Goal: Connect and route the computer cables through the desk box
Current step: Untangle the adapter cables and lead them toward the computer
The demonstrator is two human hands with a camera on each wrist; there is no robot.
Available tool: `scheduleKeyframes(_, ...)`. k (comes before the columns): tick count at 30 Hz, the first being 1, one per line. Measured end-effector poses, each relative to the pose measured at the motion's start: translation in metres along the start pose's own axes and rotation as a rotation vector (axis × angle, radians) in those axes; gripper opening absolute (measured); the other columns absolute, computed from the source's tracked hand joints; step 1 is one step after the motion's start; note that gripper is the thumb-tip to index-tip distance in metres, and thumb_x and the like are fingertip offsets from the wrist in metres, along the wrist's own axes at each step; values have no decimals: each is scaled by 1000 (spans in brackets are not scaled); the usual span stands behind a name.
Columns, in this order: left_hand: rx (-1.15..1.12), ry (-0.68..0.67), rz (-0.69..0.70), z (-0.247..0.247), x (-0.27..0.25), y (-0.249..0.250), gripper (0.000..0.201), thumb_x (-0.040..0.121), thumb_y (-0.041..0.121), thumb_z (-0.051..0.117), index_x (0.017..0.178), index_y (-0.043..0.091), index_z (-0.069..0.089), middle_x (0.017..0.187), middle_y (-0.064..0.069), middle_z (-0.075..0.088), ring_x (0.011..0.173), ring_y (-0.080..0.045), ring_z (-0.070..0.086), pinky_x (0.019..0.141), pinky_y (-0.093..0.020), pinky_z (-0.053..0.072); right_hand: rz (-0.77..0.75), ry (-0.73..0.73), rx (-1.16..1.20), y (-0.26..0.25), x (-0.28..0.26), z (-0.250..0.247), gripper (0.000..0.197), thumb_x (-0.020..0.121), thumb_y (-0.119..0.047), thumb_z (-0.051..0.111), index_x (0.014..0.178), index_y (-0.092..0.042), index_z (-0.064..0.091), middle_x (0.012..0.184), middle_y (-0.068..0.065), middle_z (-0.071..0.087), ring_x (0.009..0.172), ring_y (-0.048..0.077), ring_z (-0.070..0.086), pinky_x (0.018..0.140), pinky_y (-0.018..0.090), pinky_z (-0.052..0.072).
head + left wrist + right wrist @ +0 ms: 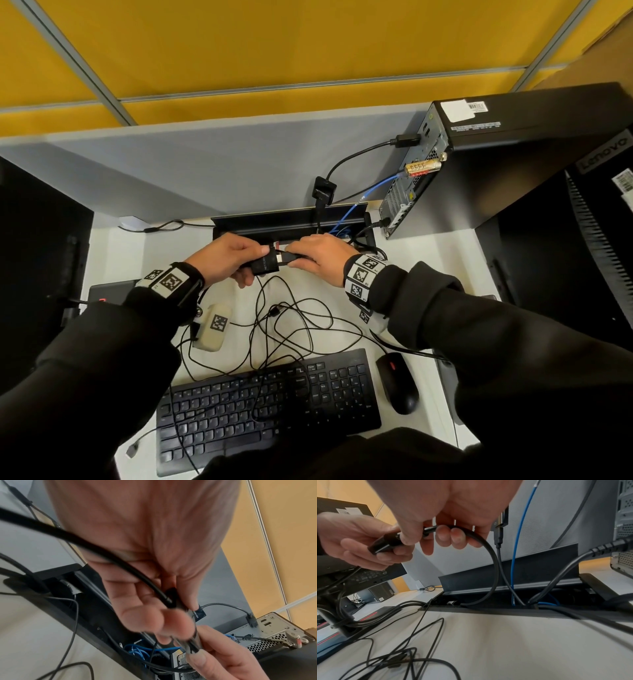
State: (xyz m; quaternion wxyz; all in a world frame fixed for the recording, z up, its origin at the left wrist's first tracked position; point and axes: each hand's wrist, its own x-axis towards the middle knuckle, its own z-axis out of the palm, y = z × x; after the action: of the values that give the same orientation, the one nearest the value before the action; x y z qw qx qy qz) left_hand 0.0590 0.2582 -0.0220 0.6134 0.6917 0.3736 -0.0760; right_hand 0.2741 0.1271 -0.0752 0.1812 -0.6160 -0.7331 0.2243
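Note:
A small black adapter [265, 264] is gripped in my left hand [252, 266] just in front of the open desk box [260, 224]. My right hand [294, 256] pinches the plug of a thick black cable [493, 566] against the adapter's end. In the right wrist view that cable loops down from the plug [429, 529] into the box opening. The join between plug and adapter is hidden by fingers. A second adapter [323, 193] hangs from the black computer tower [496, 171] above the box.
A blue cable [371, 190] and a power lead run from the tower into the box. Loose thin cables [294, 318] tangle on the white desk [404, 274] before a keyboard [270, 407] and mouse [399, 383]. Monitors stand at both sides.

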Motion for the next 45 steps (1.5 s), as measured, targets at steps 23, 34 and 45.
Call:
scheduleKeyframes(23, 151, 396, 210, 20, -9, -11, 60, 63, 9, 96, 109, 40, 73, 112, 10, 69, 103, -12, 70, 101, -39, 55, 69, 26, 192, -7, 6, -1, 25, 101, -42, 52, 117, -28, 65, 97, -8, 67, 89, 11, 62, 80, 40, 54)
scheduleKeyframes(34, 124, 444, 199, 12, -12, -8, 57, 66, 7, 93, 112, 34, 72, 106, 8, 75, 102, -12, 71, 102, -37, 54, 86, 74, 208, -9, 9, -4, 18, 103, -38, 52, 110, -28, 64, 91, -10, 65, 84, 8, 60, 77, 38, 54)
scheduleKeyframes(45, 415, 470, 254, 12, -16, 0, 58, 66, 12, 94, 117, 30, 73, 105, 13, 71, 92, 2, 64, 86, -11, 46, 63, 20, 8, -9, 8, -5, 25, 102, -43, 49, 116, -27, 63, 90, -7, 65, 81, 14, 60, 72, 38, 54)
